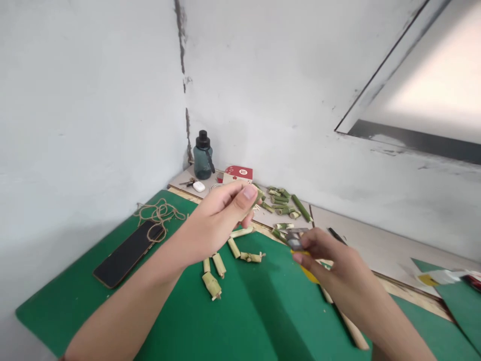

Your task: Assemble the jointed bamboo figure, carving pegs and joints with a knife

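Observation:
Raised over the green mat [240,311], my left hand [229,213] is closed around a short green stem piece [259,195], its end showing past the thumb. To the right, my right hand [326,255] pinches a yellow and grey utility knife [298,243], partly hidden by the fingers and blurred. The hands are apart, and the knife does not touch the stem. Below my left hand, several peeled stem pieces [233,248] lie on the mat, some joined by thin pegs, with a thicker piece [212,286] nearest me.
Several cut green stems [280,200] lie on the ledge by the wall. Behind my left hand are a water bottle [203,158], a red and white box [238,173] and a white case [199,186]. A phone [128,255] and twine [160,215] lie left, a long stick [353,328] right.

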The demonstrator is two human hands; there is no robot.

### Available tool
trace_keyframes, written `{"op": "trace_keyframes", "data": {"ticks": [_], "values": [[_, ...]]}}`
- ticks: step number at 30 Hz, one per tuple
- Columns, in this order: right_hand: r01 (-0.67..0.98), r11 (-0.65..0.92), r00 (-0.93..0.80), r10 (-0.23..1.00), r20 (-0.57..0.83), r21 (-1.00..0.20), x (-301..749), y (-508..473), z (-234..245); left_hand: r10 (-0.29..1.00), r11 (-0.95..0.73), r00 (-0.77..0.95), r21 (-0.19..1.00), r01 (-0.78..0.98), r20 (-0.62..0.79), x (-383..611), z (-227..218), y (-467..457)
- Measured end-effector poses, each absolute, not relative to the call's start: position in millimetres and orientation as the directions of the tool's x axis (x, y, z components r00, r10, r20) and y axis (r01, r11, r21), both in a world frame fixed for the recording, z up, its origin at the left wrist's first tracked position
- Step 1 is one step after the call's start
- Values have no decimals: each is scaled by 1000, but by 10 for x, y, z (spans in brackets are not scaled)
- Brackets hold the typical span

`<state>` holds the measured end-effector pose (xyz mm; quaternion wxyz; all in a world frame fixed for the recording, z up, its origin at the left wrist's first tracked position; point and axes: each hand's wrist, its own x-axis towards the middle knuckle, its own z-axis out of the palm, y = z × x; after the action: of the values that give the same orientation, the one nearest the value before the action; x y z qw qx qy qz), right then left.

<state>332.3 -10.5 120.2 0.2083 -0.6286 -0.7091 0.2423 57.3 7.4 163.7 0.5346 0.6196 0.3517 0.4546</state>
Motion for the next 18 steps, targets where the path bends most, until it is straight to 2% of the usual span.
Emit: {"op": "trace_keyframes", "data": {"ticks": [3, 7, 16, 18], "values": [[643, 161, 10, 976, 218, -749, 3164, -254, 1364, 922, -118, 364, 991, -71, 136, 679, 1587, 48], [494, 251, 53, 947, 317, -832, 3022, -347, 1401, 904, -57, 419, 995, -78, 85, 773, 1542, 10], [271, 211, -29, 977, 211, -939, 2944, -431, 1368, 881, 7, 474, 1000, 12, -12, 791, 1528, 6], [180, 190, -42, 982, 186, -965, 2954, -432, 1377, 879, 7, 476, 999, 43, -27, 799, 1521, 5]]}}
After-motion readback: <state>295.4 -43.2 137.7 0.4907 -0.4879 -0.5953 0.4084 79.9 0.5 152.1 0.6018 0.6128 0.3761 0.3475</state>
